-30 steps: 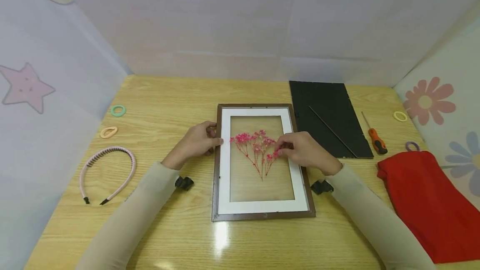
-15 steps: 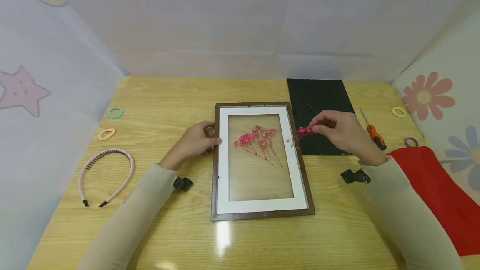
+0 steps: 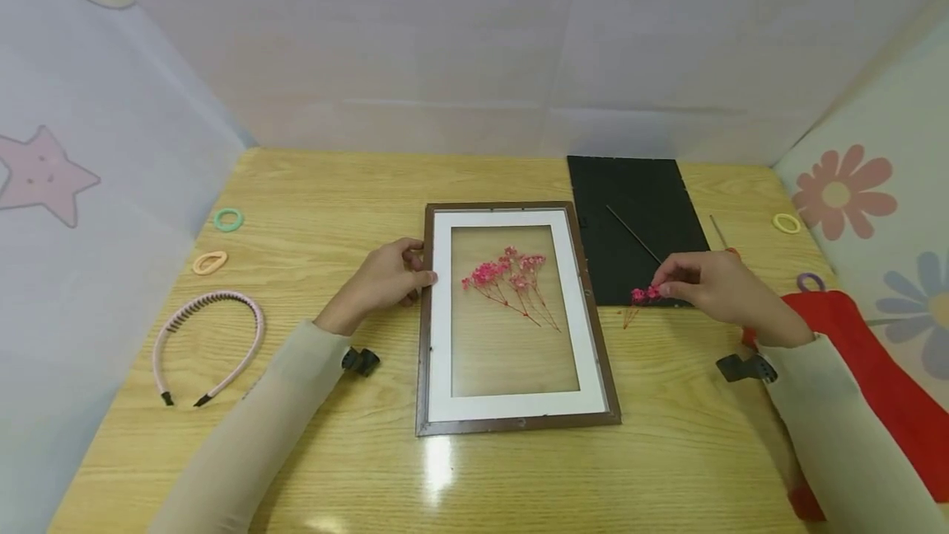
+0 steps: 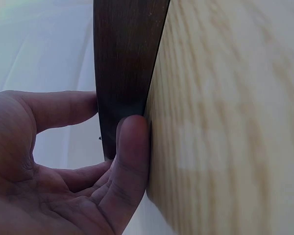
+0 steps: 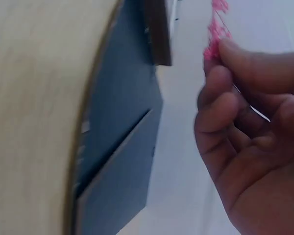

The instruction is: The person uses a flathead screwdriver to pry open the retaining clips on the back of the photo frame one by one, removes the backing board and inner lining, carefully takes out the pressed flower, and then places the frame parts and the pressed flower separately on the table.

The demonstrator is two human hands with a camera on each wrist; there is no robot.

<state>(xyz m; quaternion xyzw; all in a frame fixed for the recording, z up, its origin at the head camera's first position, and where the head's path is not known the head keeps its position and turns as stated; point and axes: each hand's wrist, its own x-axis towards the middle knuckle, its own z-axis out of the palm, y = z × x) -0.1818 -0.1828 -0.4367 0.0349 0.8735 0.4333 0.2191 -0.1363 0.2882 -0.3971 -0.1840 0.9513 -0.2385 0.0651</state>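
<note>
Pink flower sprig pinched in the right hand, picture frame steadied by the left hand

The right hand's grip is closed down to a pinch: thumb and forefinger meet on the blossoms, the remaining fingers curl beneath, and the thin stems point toward 7 o'clock. This sprig is just beside the frame at its 3 o'clock, near the closest edge of a black board. At the frame's 9 o'clock, the left grip is narrowed to the rim's thickness, thumb over the top edge and fingers against the side.

Inside the white mat, a pink flower spray lies toward 12 o'clock, its stems running to about 5. The black board is at 2 o'clock with a thin rod slanting across it. Beyond, also near 2, a screwdriver is partly hidden by the right hand. Farther out on the tabletop, a yellow ring sits between 2 and 3, a purple ring and red cloth at 3. Opposite, a headband and a peach ring lie near 9, a green ring between 9 and 10.
</note>
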